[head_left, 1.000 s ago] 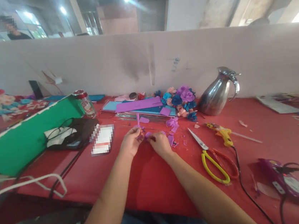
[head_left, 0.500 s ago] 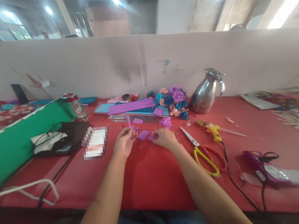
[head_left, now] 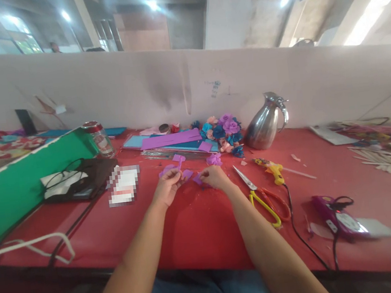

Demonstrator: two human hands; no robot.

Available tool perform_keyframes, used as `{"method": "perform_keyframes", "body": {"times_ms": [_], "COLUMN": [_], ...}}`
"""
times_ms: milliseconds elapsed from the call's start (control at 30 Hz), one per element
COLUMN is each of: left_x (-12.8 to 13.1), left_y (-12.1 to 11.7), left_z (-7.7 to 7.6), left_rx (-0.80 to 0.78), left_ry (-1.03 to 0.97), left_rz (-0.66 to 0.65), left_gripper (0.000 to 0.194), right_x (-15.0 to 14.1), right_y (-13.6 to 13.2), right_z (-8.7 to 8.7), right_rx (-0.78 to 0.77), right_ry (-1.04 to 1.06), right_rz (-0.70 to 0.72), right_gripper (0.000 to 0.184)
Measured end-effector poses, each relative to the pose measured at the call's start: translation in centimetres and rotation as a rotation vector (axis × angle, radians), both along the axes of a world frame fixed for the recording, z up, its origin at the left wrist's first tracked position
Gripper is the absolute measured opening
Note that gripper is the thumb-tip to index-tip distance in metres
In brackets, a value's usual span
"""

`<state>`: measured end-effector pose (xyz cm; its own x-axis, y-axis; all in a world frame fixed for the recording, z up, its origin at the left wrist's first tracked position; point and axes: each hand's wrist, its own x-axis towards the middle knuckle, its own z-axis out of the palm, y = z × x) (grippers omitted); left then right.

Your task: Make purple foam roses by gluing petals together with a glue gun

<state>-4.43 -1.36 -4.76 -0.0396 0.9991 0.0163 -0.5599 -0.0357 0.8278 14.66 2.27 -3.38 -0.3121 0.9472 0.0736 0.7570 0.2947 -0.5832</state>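
Observation:
My left hand is closed, its fingertips pinching a thin purple paper strip that stands up from them. Just to the right, my right hand is closed in a pinch on a small purple paper piece at the table surface. Another purple piece lies between the hands, partly covered by the left fingers. Behind them rest a loose purple square and a crumpled purple paper flower. Scissors with yellow and red handles lie right of my right hand.
A yellow glue gun with a black cable lies beyond the scissors. At the back stand a steel jug, a bunch of paper flowers and a lidded glass jar. A purple device sits at right, a green panel at left.
My left hand has turned slightly, and the strip in it has shifted right. More purple paper shows behind the left hand. The right hand stays almost in place.

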Motion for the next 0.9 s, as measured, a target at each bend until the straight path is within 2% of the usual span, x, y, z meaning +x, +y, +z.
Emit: {"method": "perform_keyframes", "body": {"times_ms": [167, 267, 333, 567, 733, 900], "left_x": [0.2, 0.4, 0.5, 0.5, 1.1, 1.2], "left_y": [0.1, 0.1, 0.1, 0.0, 0.1, 0.1], "left_z": [0.0, 0.1, 0.1, 0.3, 0.5, 0.3], "left_rx": [0.002, 0.029, 0.044, 0.06, 0.081, 0.062], "left_ry": [0.015, 0.025, 0.03, 0.05, 0.085, 0.133], "left_rz": [-0.011, -0.004, 0.006, 0.027, 0.016, 0.05], "left_gripper": [0.017, 0.017, 0.016, 0.012, 0.011, 0.014], "right_x": [2.3, 3.3, 3.2, 1.1, -0.8, -2.1], "right_y": [0.7, 0.5, 0.1, -1.4, -2.5, -3.8], "right_z": [1.9, 2.5, 2.2, 0.4, 0.2, 0.1], "right_rx": [0.065, 0.073, 0.071, 0.14, 0.278, 0.317], "right_ry": [0.05, 0.012, -0.02, -0.048, -0.11, -0.206], "right_rz": [-0.055, -0.052, -0.045, -0.097, -0.007, 0.043], "right_gripper": [0.023, 0.015, 0.012, 0.018, 0.02, 0.023]}}
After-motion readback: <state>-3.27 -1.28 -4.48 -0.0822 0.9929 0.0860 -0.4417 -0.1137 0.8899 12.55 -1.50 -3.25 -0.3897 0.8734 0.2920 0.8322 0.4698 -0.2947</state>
